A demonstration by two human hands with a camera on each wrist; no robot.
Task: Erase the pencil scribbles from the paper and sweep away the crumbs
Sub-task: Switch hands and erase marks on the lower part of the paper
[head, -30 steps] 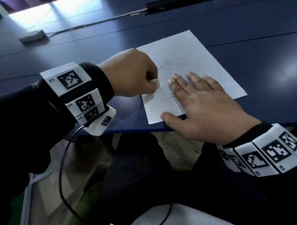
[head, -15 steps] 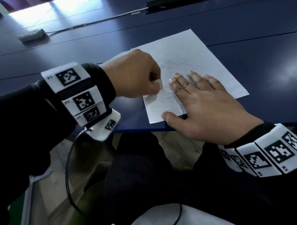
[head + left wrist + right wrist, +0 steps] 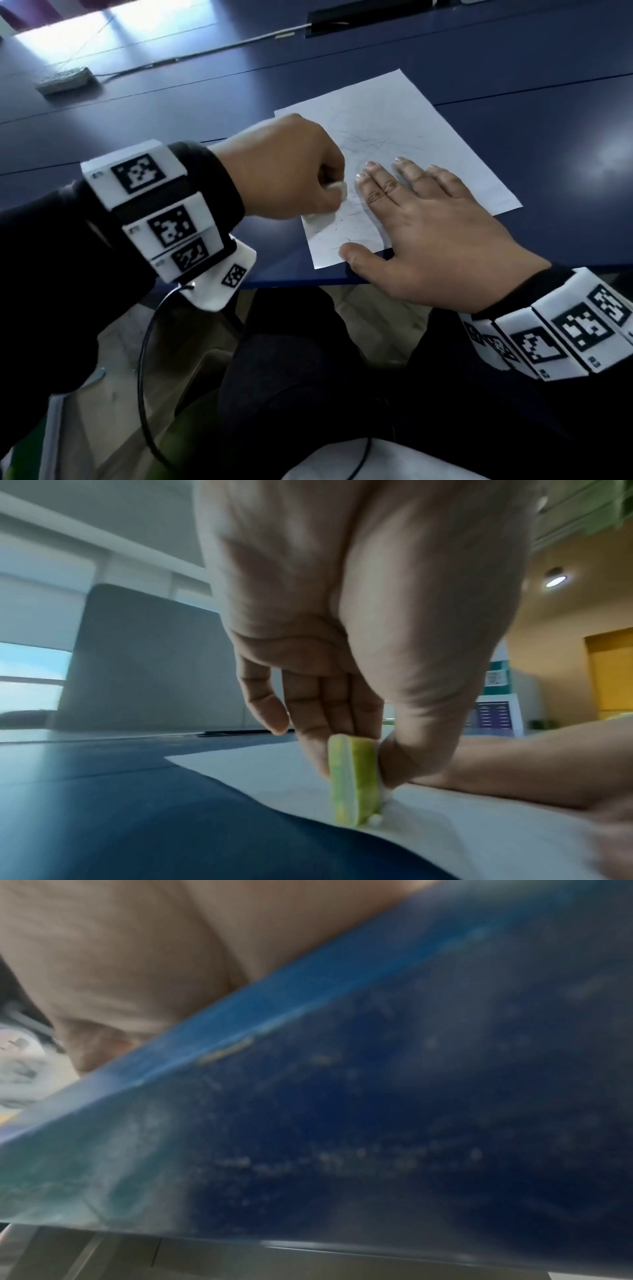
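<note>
Paper [image 3: 411, 137] lies flat on the blue worktop [image 3: 205, 102], near its front edge, turned so that 1 corner points toward 12 o'clock. Faint pencil scribbles [image 3: 363, 144] cross its middle and lower part.

At 9 o'clock of the sheet the left hand [image 3: 284, 171] pinches an eraser [image 3: 354, 780]: in the left wrist view the thumb sits on 1 broad face and the fingers [image 3: 308, 723] curl against the other, with the yellow-green block standing upright on its narrow end, touching the paper [image 3: 445, 818] close to its edge. A small white crumb [image 3: 375, 821] lies right at the eraser's foot. From the head view only a pale tip of the eraser [image 3: 335, 190] shows past the knuckles.

At 4 o'clock the right hand [image 3: 428, 236] rests palm down on the sheet, fingers straight and slightly spread, thumb out along the near corner, fingertips just beside the eraser. The right wrist view is blurred, showing only the palm's heel [image 3: 137, 947] against the worktop edge [image 3: 274, 1010].

A grey block [image 3: 65, 80] with a cable lies well apart at 10 o'clock.
</note>
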